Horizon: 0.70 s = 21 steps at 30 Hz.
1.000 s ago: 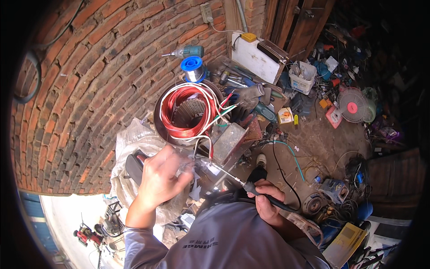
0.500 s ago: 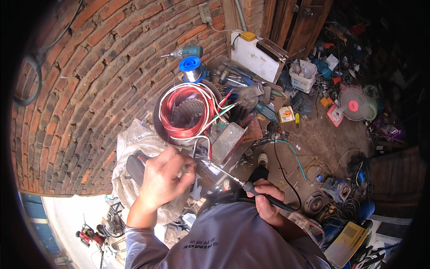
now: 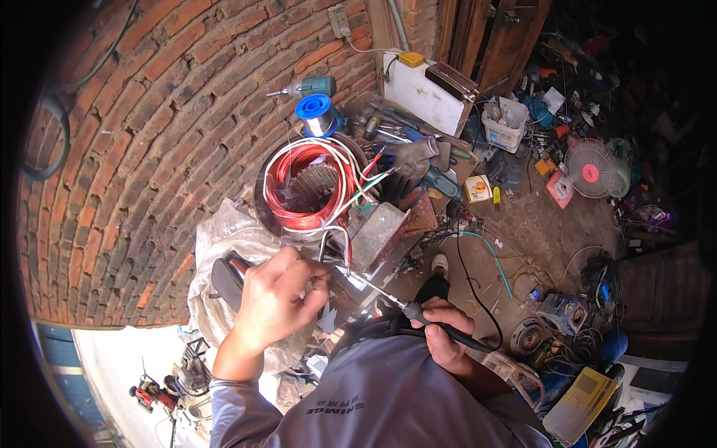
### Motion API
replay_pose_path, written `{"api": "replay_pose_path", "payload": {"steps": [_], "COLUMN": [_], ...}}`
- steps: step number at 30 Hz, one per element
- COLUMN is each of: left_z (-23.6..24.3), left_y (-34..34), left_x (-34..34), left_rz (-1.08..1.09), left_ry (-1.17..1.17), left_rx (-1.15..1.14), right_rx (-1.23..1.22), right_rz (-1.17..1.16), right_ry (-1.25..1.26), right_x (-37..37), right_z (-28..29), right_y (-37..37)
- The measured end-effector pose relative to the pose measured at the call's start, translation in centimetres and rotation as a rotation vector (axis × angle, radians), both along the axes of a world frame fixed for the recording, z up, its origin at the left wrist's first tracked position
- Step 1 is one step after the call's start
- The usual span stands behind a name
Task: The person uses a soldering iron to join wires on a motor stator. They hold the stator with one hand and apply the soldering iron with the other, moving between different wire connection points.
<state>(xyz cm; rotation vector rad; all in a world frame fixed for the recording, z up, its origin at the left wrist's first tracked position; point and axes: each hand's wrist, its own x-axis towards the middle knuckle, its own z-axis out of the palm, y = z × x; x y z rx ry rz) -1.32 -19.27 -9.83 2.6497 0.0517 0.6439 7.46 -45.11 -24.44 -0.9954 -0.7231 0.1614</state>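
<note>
The right hand [image 3: 446, 328] grips a soldering iron [image 3: 414, 310] this side of the red wire coil [image 3: 302, 219], tip near a lead's [image 3: 349, 255] end. The left hand [image 3: 282, 295], fingers drawn together on I can't tell what, sits closer to the coil. Beyond it stands a blue spool [image 3: 315, 116].

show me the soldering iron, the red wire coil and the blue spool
Soldering iron [image 3: 414, 311]: head view, front end of its dark handle.
Red wire coil [image 3: 305, 219]: head view, windings on its near side.
Blue spool [image 3: 314, 113]: head view, its blue top flange.
</note>
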Motion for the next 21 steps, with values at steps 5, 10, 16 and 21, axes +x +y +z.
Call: {"api": "replay_pose_path", "payload": {"steps": [5,10,16,21], "left_z": [-0.01,-0.04,-0.14,-0.09], "left_y": [-0.11,-0.33,-0.57,-0.85], "left_x": [0.04,0.15,0.22,0.4], "left_rz": [-0.001,0.005,0.022,0.036], "left_ry": [0.011,0.015,0.033,0.037], "left_rx": [0.025,0.024,0.021,0.003], "right_rx": [-0.003,-0.025,-0.055,-0.07], "right_rz": [-0.003,0.012,0.019,0.042], "right_ry": [-0.004,-0.001,-0.013,0.046], "right_x": [0.06,-0.09,-0.04,-0.36], "right_z": [0.08,0.16,0.3,0.12], "right_y": [-0.08,-0.35,-0.55,-0.71]}}
